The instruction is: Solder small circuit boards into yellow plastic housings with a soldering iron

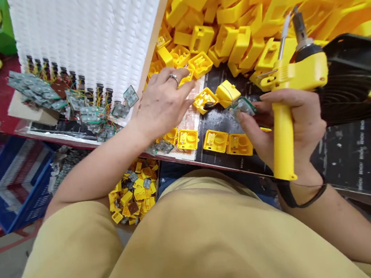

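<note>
My right hand is closed around the handle of a yellow soldering gun, whose metal tip points up and away. The thumb and fingertips of that hand also pinch a small green-grey circuit board. Beside the board is an open yellow plastic housing with a dark round part in it, and a yellow lid. My left hand, a ring on one finger, stretches palm down over small yellow housings; its fingers are apart and touch or hover at one, I cannot tell which.
A large heap of yellow housings fills the back. White foam tray stands left, with wired black parts and circuit boards along its edge. Open housings lie near the table edge. Below are a box of yellow pieces and a blue crate.
</note>
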A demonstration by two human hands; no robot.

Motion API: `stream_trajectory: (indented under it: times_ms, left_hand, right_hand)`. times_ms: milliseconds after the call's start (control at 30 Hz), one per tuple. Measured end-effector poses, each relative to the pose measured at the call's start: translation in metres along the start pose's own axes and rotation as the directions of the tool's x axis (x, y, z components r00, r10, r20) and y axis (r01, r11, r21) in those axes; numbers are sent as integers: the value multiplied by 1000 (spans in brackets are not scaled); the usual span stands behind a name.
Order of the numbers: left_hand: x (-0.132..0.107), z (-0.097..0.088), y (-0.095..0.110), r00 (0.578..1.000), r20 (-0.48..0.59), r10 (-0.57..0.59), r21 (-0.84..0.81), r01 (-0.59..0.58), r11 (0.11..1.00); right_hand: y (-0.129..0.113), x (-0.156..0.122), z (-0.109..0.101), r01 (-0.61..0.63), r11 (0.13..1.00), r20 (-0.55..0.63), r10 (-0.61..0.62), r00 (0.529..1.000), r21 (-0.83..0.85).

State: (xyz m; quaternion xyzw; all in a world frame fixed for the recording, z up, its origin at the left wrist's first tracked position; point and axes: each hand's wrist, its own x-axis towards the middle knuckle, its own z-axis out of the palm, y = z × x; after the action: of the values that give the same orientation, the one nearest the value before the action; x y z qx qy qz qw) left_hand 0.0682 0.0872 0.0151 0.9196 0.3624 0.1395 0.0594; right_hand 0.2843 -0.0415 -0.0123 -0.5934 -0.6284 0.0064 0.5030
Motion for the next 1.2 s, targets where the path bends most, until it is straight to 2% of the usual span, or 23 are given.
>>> stream_trajectory:
  times_ms: [100, 167, 233, 300, 400, 467, 500, 533, 600, 667, 700, 767, 867, 967, 1033, 1100, 1200]
  left_hand:
    - [-4, -2, 21, 999, 50, 12, -195, -2, 981]
    - [-4, 0, 29, 990, 143, -3, -416, 63, 907]
    - [-2, 3, 35, 965, 261, -29, -616, 190, 764]
    - [1, 6, 40, 927, 371, -52, -739, 329, 588]
    - [6, 8, 47, 864, 487, -129, -793, 499, 348]
    - [7, 6, 48, 833, 521, -188, -779, 553, 295]
    - [7, 4, 47, 832, 518, -197, -764, 554, 329]
    - [6, 0, 45, 846, 498, -189, -741, 529, 414]
    - [3, -10, 38, 896, 426, -123, -618, 388, 684]
    - [-3, -20, 31, 943, 327, -65, -358, 187, 915]
    - [-6, -24, 28, 961, 273, -44, -205, 103, 973]
    - [-13, -26, 25, 980, 200, -6, 43, -3, 999]
    - [-22, -17, 25, 985, 159, 72, 174, -100, 980]
    - [-29, -4, 26, 984, 125, 129, 130, -145, 981]
    - [-33, 3, 27, 979, 133, 154, 79, -165, 983]
    - [-36, 7, 28, 974, 147, 170, 26, -176, 984]
    - [-38, 9, 30, 970, 158, 186, -47, -181, 982]
  right_hand:
    - [-2, -2, 3, 45, 999, -11, -45, 999, 1]
    - [-3, -5, 5, 85, 996, -17, -85, 996, 21]
    - [-3, -8, 7, 124, 992, -25, -123, 992, 18]
    - [-4, -12, 11, 154, 988, -15, -153, 988, 6]
    - [-10, -17, 17, 228, 974, 29, -228, 973, 3]
    - [-14, -18, 16, 294, 956, 61, -293, 954, 3]
    - [-14, -18, 14, 313, 950, 79, -312, 947, 0]
    - [-13, -18, 10, 319, 948, 95, -318, 943, -1]
    - [-7, -17, 0, 294, 956, 145, -293, 945, 16]
    - [3, -15, -8, 277, 961, 239, -274, 931, 22]
    - [9, -15, -10, 292, 956, 289, -286, 913, 22]
    - [17, -16, -9, 343, 939, 381, -324, 866, 20]
    - [20, -19, 0, 395, 918, 392, -374, 841, 29]
    - [13, -21, 4, 393, 919, 351, -375, 858, 22]
    - [9, -23, -3, 353, 936, 309, -340, 888, 17]
    - [7, -25, -19, 293, 956, 281, -289, 915, 29]
    - [6, -30, -57, 227, 973, 353, -226, 908, 41]
